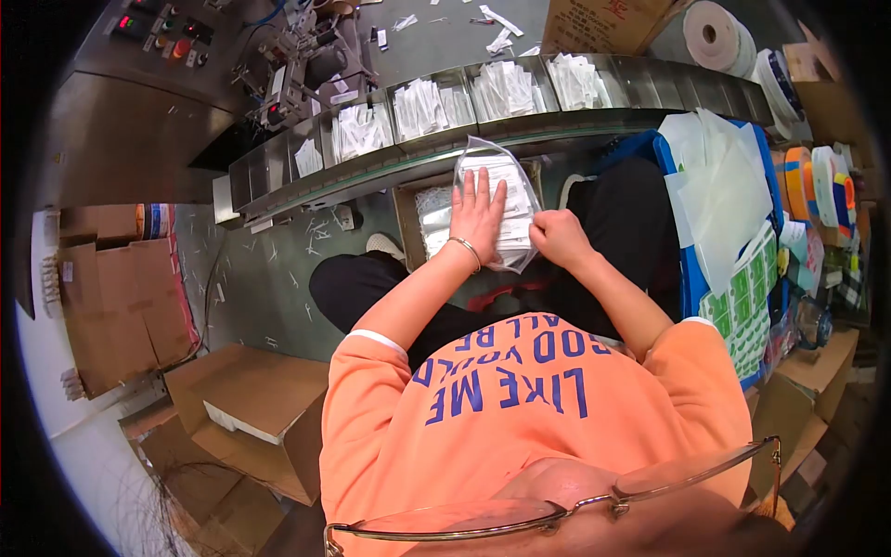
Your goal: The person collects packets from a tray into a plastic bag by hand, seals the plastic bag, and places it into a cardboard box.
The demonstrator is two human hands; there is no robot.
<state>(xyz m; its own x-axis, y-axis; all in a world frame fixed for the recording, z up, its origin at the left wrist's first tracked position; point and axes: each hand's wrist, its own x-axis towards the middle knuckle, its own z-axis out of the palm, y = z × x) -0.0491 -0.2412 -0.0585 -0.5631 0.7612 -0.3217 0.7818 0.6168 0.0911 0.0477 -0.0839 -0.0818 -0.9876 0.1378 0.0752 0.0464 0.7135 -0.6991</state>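
Observation:
A clear plastic bag (506,243) filled with slim white packets lies in front of me, above an open carton (405,219). My left hand (477,219), with a bracelet at the wrist, lies flat on the bag, fingers stretched out over the packets. At the bag's right edge my right hand (560,239) is closed, pinching the plastic. More packed clear plastic (433,206) shows inside the carton, left of my left hand. The carton's right part is hidden by the bag and my arms.
Just beyond the bag runs a metal conveyor (436,146) whose compartments hold piles of white packets (506,90). A machine with a control panel (162,37) stands at the back left. On my right is a blue crate (689,269) with plastic sheets (719,190). Cardboard boxes (251,408) sit at lower left.

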